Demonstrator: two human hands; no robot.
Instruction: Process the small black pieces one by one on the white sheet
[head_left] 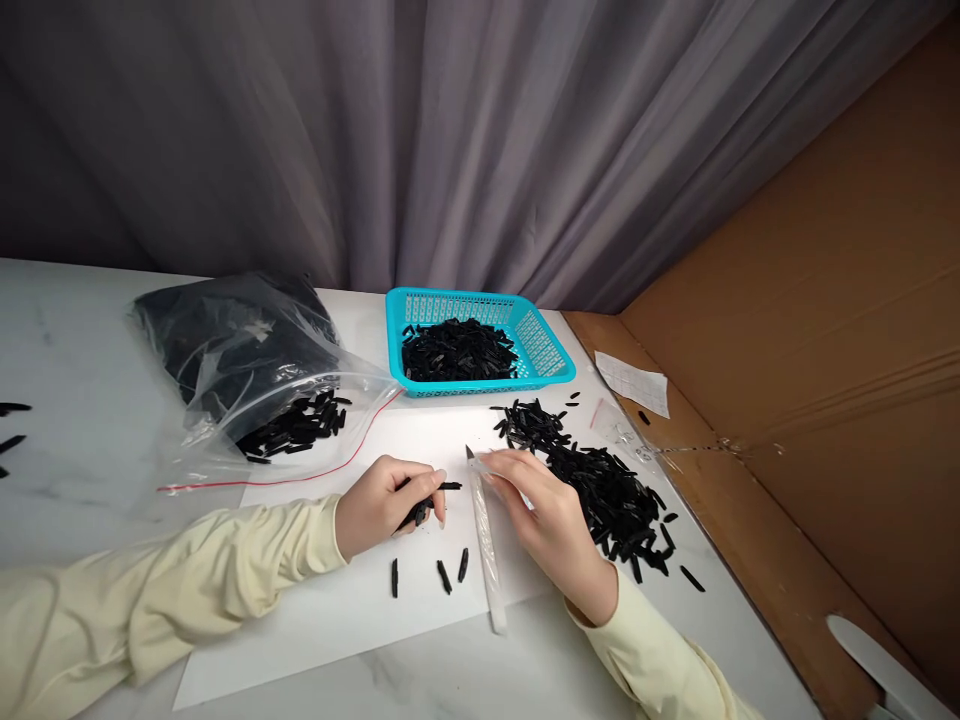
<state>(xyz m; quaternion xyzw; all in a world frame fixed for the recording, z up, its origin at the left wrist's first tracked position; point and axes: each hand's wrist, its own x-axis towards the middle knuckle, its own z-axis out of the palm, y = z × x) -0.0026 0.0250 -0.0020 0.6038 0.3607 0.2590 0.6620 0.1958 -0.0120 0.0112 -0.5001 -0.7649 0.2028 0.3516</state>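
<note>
My left hand (pixel 397 500) is closed around several thin black strips (pixel 420 512), and one sticks out past the fingertips to the right. What kind of strips they are I cannot make out. Beside it, my right hand (pixel 544 505) curves over the upper end of a craft knife (pixel 487 560), thumb and fingertips pinched at its neck. The knife has a whitish, textured handle, and its dark blade points away from me. On the white paper (pixel 315 600) under my hands, several loose black strips (pixel 445 577) lie in front of the left hand.
A turquoise basket (pixel 480 386) of black strips stands at the back. To its left lies an open clear zip bag (pixel 240 350), full of dark pieces. Piles of strips (pixel 607 500) spread right of my right hand. A cardboard wall (pixel 825 300) rises at the right.
</note>
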